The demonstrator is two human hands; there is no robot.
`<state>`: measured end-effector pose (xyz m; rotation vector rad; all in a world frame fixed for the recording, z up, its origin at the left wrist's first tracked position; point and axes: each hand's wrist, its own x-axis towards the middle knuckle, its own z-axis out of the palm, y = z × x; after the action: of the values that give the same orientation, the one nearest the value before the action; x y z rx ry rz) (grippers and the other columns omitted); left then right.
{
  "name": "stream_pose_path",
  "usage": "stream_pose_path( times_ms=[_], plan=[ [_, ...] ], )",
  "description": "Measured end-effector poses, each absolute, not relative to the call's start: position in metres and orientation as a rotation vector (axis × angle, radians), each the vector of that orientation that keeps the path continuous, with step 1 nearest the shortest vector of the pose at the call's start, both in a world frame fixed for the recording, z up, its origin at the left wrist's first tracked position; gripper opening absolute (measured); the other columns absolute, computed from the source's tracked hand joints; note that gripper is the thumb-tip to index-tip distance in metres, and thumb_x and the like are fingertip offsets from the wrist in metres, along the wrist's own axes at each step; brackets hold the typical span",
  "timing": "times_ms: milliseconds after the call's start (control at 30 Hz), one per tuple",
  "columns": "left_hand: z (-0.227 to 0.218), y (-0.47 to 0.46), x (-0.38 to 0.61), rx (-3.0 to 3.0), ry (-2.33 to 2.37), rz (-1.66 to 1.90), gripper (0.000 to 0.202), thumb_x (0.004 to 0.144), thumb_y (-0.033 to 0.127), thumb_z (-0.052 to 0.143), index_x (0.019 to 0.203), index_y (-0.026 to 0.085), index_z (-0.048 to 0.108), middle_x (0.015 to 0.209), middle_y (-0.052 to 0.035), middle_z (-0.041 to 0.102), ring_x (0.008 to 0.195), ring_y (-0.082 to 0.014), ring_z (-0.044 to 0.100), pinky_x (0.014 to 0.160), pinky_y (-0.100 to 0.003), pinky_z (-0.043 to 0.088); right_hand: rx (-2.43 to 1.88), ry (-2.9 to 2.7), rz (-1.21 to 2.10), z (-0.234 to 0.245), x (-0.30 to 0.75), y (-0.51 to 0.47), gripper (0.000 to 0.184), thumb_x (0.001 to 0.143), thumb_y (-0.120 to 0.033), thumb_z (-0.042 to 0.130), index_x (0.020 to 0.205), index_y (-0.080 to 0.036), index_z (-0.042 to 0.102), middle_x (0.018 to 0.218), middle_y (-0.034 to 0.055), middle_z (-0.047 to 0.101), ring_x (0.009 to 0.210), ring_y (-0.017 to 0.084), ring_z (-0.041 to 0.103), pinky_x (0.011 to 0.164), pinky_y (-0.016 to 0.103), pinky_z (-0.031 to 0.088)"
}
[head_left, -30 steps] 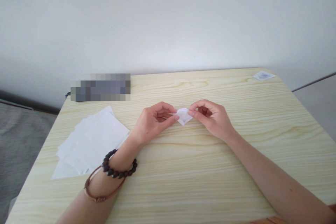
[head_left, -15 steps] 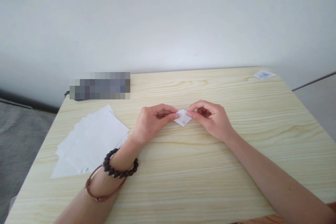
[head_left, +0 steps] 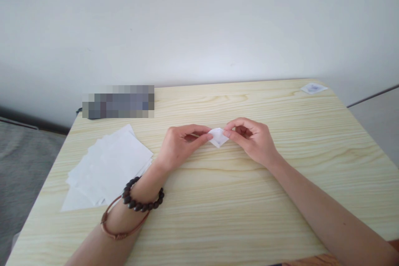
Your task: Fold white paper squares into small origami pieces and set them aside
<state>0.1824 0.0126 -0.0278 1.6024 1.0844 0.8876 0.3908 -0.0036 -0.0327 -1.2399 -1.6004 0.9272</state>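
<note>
Between my two hands is a small piece of folded white paper, with one corner pointing toward me. My left hand pinches its left corner between thumb and fingers. On the opposite corner, the thumb and forefinger of my right hand are closed. A faint bluish mark or shadow shows on the paper's face. Loose white paper sheets lie fanned out in a stack to the left of my left hand.
A second folded paper piece rests at the table's far right corner. At the back left lies a dark, blurred-out object. The wooden table meets a white wall behind.
The fingers of my right hand have shifted slightly up and outward along the folded paper, baring more of its top edge. The paper has risen a little.
</note>
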Motion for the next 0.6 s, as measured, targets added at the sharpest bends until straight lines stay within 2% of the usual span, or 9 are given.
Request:
stream_pose_path(
  times_ms=[433,600],
  plan=[
    [-0.0275,0.0136,0.1825,1.575,1.125,0.859,0.026,0.077,0.040,0.072,0.090,0.017,0.076,0.087,-0.0043,0.076,0.075,-0.0168,0.069,0.069,-0.023,0.056,-1.247,-1.607,0.928,-0.0348,0.3917,-0.0030,0.015,0.081,-0.035,0.069,0.079,-0.021,0.069,0.054,-0.0047,0.049,0.047,0.008,0.038,0.045,0.024,0.030],
    [-0.0289,0.0143,0.1813,1.525,1.082,0.853,0.029,0.075,0.039,0.075,0.094,0.018,0.076,0.089,-0.0048,0.077,0.078,-0.0179,0.070,0.073,-0.025,0.057,-1.258,-1.562,0.937,-0.0374,0.3933,-0.0019,0.016,0.080,-0.036,0.070,0.081,-0.021,0.070,0.059,-0.0025,0.056,0.050,0.009,0.042,0.046,0.024,0.033]
  ],
)
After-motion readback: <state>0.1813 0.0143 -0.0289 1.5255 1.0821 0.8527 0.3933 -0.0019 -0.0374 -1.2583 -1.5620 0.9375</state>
